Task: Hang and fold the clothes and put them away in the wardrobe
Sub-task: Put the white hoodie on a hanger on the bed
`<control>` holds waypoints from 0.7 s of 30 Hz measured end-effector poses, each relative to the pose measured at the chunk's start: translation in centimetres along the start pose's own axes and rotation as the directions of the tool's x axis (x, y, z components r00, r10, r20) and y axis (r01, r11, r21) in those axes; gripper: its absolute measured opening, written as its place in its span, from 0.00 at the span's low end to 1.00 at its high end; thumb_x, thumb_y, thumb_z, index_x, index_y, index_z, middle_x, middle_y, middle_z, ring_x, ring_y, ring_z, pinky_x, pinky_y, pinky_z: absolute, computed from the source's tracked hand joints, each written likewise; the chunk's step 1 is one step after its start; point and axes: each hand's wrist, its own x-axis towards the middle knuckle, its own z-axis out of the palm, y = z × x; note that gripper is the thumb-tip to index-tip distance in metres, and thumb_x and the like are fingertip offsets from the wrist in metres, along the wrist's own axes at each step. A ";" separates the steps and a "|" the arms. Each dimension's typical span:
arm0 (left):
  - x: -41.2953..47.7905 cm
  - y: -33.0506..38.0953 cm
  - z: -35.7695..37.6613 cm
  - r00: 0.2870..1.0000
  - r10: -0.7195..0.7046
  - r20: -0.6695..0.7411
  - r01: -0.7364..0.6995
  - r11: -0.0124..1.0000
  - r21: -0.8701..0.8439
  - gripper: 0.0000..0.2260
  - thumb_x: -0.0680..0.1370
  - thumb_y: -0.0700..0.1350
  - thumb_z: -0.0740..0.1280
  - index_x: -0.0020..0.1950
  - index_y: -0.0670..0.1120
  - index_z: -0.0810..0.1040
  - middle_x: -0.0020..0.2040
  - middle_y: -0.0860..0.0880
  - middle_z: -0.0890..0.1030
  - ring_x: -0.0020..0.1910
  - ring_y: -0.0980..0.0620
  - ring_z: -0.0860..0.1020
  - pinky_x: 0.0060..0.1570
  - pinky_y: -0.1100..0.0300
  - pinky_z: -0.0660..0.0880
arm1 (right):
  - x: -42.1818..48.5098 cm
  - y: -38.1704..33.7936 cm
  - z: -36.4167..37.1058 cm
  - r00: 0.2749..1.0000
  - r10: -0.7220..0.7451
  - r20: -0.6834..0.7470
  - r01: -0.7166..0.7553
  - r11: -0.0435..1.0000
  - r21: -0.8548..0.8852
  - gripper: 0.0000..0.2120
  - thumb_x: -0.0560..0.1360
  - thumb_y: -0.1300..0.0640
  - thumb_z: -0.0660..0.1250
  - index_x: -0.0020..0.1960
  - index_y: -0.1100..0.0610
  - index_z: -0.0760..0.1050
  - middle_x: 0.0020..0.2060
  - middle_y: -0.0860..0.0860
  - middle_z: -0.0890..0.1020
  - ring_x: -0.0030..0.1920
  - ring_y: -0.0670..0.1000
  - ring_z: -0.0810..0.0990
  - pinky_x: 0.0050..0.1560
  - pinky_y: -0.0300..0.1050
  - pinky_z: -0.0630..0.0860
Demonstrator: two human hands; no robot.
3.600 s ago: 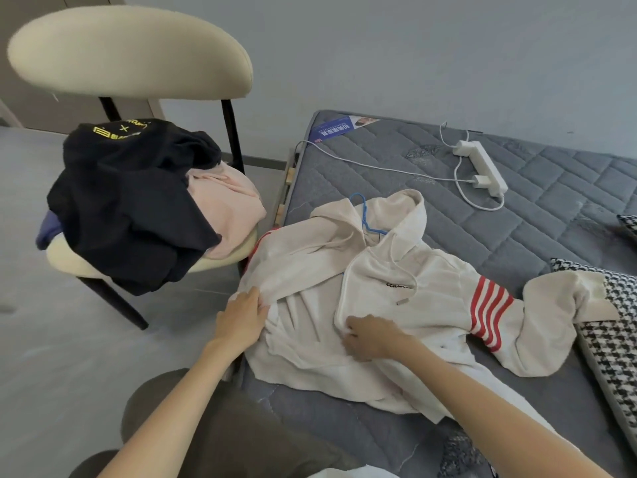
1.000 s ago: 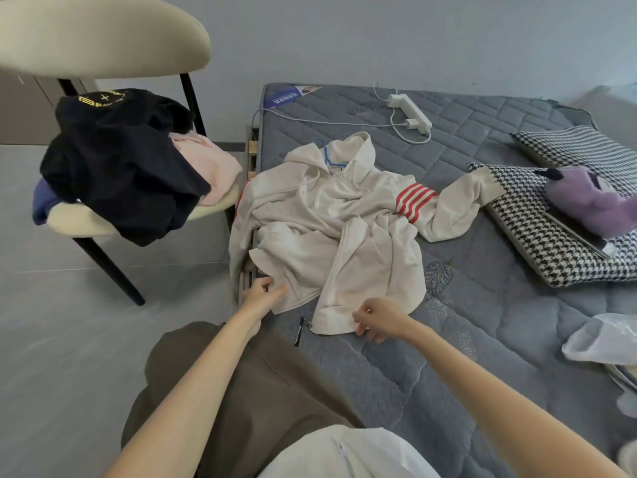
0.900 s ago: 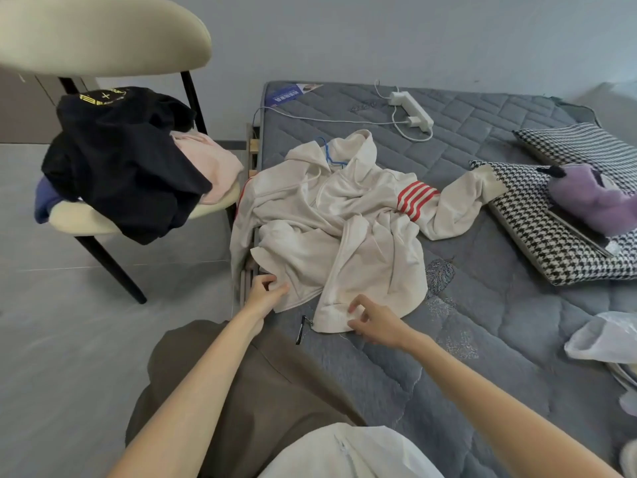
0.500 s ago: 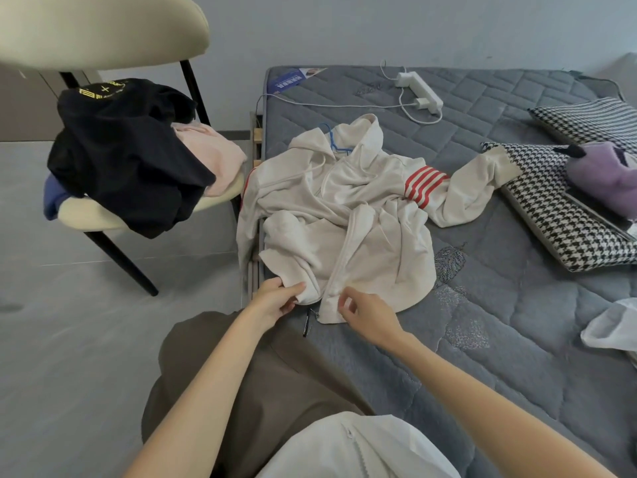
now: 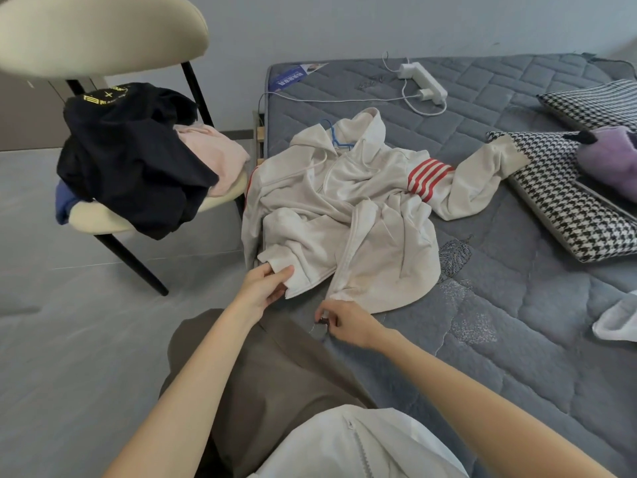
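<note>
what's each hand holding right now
Left hand: grips the hem of the hoodie.
Right hand: pinches a small dark piece, likely the zipper pull.

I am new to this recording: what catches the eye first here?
A cream hoodie with red sleeve stripes lies crumpled on the grey mattress, a blue hanger at its neck. The left hand grips its hem near the bed's edge; the right hand pinches a small dark piece beside it. A chair left of the bed carries piled clothes.
</note>
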 end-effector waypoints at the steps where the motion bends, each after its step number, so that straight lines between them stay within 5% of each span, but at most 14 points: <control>1: 0.0 -0.1 0.2 1.000 0.004 -0.009 -0.004 1.000 0.024 0.12 0.76 0.42 0.70 0.59 0.46 0.78 0.52 0.49 0.81 0.48 0.53 0.78 0.44 0.63 0.74 | -0.3 0.4 -0.4 1.000 0.003 0.016 -0.003 1.000 0.005 0.16 0.71 0.70 0.58 0.53 0.58 0.78 0.45 0.51 0.78 0.43 0.47 0.73 0.43 0.37 0.67; 7: -0.1 -2.2 1.2 0.999 -0.019 -0.051 0.023 0.995 0.096 0.10 0.77 0.42 0.69 0.58 0.44 0.78 0.55 0.47 0.81 0.51 0.51 0.78 0.43 0.63 0.74 | -2.1 2.3 -2.2 0.958 0.266 -0.103 -0.246 0.953 0.175 0.09 0.74 0.55 0.64 0.39 0.57 0.80 0.39 0.50 0.84 0.41 0.49 0.81 0.42 0.46 0.77; 11: -0.1 -3.4 1.3 0.997 -0.039 -0.074 0.045 0.996 0.081 0.03 0.77 0.40 0.68 0.51 0.44 0.78 0.52 0.45 0.80 0.47 0.51 0.78 0.45 0.61 0.76 | -1.5 1.2 -1.1 0.935 0.327 -0.139 -0.319 0.945 0.074 0.19 0.69 0.41 0.70 0.37 0.58 0.77 0.32 0.48 0.82 0.36 0.46 0.79 0.38 0.42 0.74; 17: -0.6 -4.7 1.4 0.993 -0.017 -0.114 0.032 0.990 0.135 0.12 0.76 0.36 0.69 0.57 0.40 0.73 0.58 0.39 0.78 0.56 0.45 0.78 0.55 0.53 0.77 | -0.6 0.8 0.4 0.908 0.395 -0.142 -0.356 0.904 0.239 0.09 0.68 0.53 0.75 0.41 0.53 0.75 0.34 0.44 0.79 0.40 0.45 0.79 0.44 0.41 0.76; 21: -1.3 -5.6 2.1 0.894 0.260 -0.364 -0.117 0.922 0.370 0.25 0.69 0.39 0.74 0.54 0.44 0.59 0.58 0.43 0.67 0.59 0.41 0.70 0.59 0.47 0.71 | -1.2 1.5 0.5 0.919 0.385 -0.088 -0.342 0.887 0.311 0.09 0.67 0.56 0.77 0.36 0.53 0.77 0.29 0.42 0.77 0.31 0.38 0.74 0.32 0.28 0.68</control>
